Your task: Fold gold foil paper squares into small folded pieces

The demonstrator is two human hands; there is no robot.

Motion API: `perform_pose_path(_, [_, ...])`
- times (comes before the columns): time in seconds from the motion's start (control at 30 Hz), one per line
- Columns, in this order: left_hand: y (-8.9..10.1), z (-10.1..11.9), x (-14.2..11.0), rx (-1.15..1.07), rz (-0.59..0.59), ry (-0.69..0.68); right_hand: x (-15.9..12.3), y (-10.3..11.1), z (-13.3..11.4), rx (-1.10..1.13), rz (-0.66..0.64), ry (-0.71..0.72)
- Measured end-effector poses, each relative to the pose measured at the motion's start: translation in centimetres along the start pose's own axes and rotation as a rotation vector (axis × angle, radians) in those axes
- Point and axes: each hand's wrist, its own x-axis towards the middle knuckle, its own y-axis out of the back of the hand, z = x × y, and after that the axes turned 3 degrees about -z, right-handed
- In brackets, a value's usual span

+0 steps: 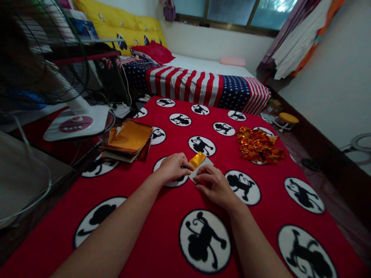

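Observation:
A small, partly folded sheet of gold foil paper (198, 160) with a pale grey back lies at the middle of the red cloth. My left hand (176, 168) is closed with its fingertips at the sheet's left edge. From the right, my right hand (213, 183) pinches the pale side between thumb and fingers. To the left sits a stack of flat gold foil sheets (129, 137), some showing pale backs. Several folded shiny gold foil pieces (257, 146) lie in a pile at the right.
The red cloth (156, 239) with black monkey figures in white ovals covers the table. A fan (77, 119) stands at the left edge. Behind are a bed with a striped and starred cover (185, 83) and a yellow stool (288, 118) at the right.

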Motion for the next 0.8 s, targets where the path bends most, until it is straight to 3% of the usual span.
perform_pose_path(0.17, [0.1,0.1,0.0,0.017,-0.010,-0.003,0.3,0.0,-1.0,-0.090,-0.029,-0.056])
perform_pose_path(0.33, [0.1,0.1,0.0,0.010,-0.015,-0.009,0.1,-1.1,-0.9,-0.166,0.066,-0.059])
perform_pose_path(0.47, [0.1,0.0,0.1,-0.002,-0.025,-0.010,0.0,-1.6,-0.4,-0.122,0.115,-0.065])
perform_pose_path(0.8, [0.2,0.0,0.2,0.005,-0.019,-0.004,0.5,-1.9,-0.7,0.050,0.222,-0.254])
